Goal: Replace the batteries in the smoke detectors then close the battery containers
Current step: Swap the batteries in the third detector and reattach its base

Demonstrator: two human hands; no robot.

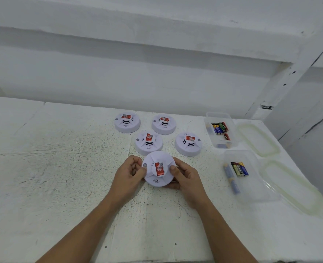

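Gripping a round white plastic smoke detector with a red sticker (pixel 157 170) from both sides, at the near middle of the white speckled tabletop (pixel 62 168), face up and tilted a little toward the camera. Left hand (pixel 130 172) curled on the left rim, thumb near the grey button; right hand (pixel 185 177) wrapped round the right rim, thumb on top. Cannot tell whether resting on the surface or lifted just off it. Probably about to twist the base off or turn it over to reach the battery bay, hidden underneath. Could slip out of so shallow a rim grip under a hard twist and knock into the four other round white detectors (pixel 149 142) standing just behind. Might crack a catch by turning the wrong way. Further risk to the right, in the near open clear plastic battery box (pixel 255 194) and the far open clear plastic battery box (pixel 218 114): easy to mix spent cells with fresh, with nothing visible to tell which box is which. Easy, too, to seat a cell the wrong way round.
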